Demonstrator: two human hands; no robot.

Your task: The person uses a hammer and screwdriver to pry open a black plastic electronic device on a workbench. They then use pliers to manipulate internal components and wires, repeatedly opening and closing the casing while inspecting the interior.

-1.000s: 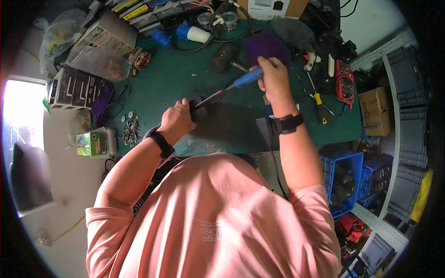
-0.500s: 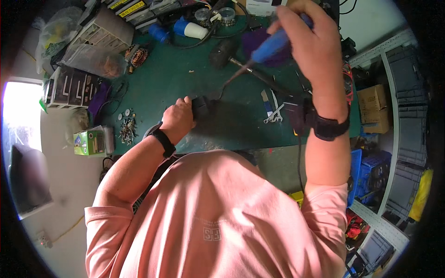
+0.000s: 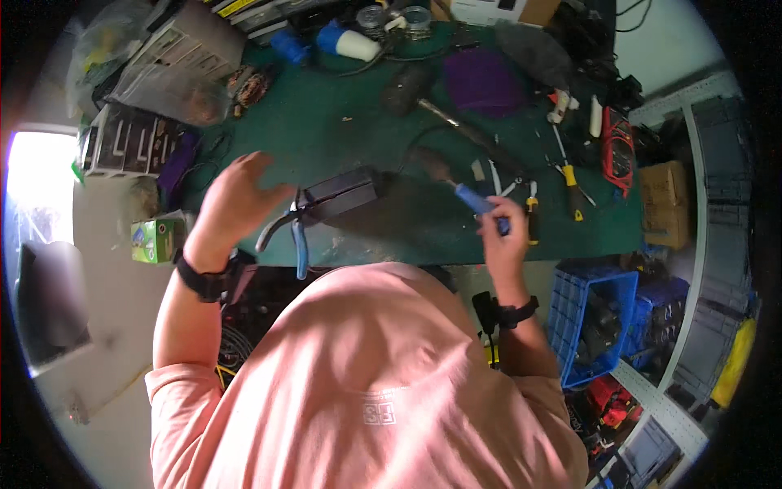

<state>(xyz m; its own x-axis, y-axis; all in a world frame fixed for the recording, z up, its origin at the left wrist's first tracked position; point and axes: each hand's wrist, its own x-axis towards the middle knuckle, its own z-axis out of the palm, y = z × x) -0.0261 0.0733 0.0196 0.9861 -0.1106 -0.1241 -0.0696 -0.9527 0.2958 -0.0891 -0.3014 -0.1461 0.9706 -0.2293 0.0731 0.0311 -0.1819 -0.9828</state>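
My left hand [image 3: 235, 196] is raised over the bench's left part, fingers apart and holding nothing, just left of a dark rectangular block [image 3: 346, 189]. Pliers with blue handles [image 3: 300, 244] rest at the block's left end; whether they grip it I cannot tell. My right hand [image 3: 501, 240] holds a blue-handled tool [image 3: 472, 198] near the bench's front right. The tool's shaft and tip point up and left and are blurred. Behind it lie a hammer [image 3: 456, 122] with a black head and, to its right, several wrenches and screwdrivers [image 3: 570, 187].
The green bench [image 3: 285, 114] has drawer units [image 3: 114, 147] at left, blue plugs, cables and a purple cloth [image 3: 485, 81] at the back, and a red-leaded meter [image 3: 617, 151] at right. A green box [image 3: 155, 240] is at left; blue crates [image 3: 590, 322] and shelving stand at right below the bench.
My left hand has let go of the dark block and moved left and up, opening. My right hand went up and right, then came down toward the front edge, still with the blue tool.
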